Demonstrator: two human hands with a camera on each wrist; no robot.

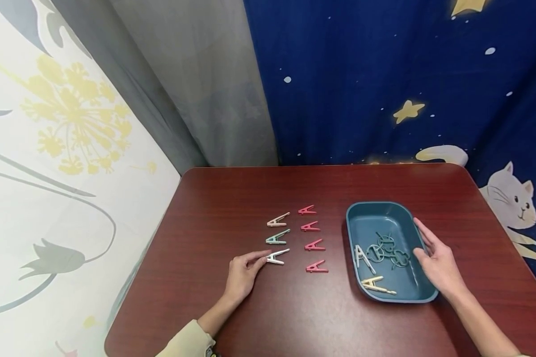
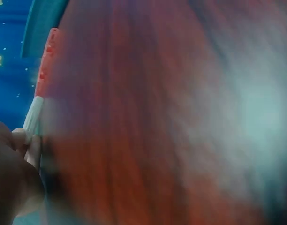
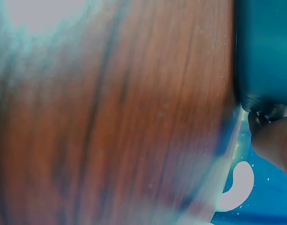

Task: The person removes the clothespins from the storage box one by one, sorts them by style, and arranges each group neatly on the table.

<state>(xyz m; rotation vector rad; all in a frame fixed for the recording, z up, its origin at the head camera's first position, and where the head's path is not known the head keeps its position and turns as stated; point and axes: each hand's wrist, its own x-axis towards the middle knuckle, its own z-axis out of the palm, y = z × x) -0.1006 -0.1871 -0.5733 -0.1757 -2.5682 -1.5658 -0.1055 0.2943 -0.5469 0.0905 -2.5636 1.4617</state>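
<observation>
My left hand [image 1: 242, 277] pinches the tail of a white clothespin [image 1: 276, 261] on the table between thumb and fingertips; the left wrist view shows this white clothespin [image 2: 33, 114] edge-on. Above it lie a green clothespin [image 1: 274, 242] and a beige clothespin [image 1: 276, 224], forming a column. To their right runs a second column of several red clothespins [image 1: 316, 270]. My right hand [image 1: 442, 267] holds the right side of a blue tray [image 1: 379, 210], thumb at the rim and fingers along the outer wall. Inside are a white clothespin [image 1: 365, 260], a yellow clothespin [image 1: 377, 287] and round green clips [image 1: 386, 243].
The reddish-brown wooden table [image 1: 223, 198] has rounded far corners. A blue curtain [image 1: 339, 99] with stars and a grey curtain [image 1: 214, 89] hang behind it. A patterned white wall [image 1: 129, 148] borders its left side.
</observation>
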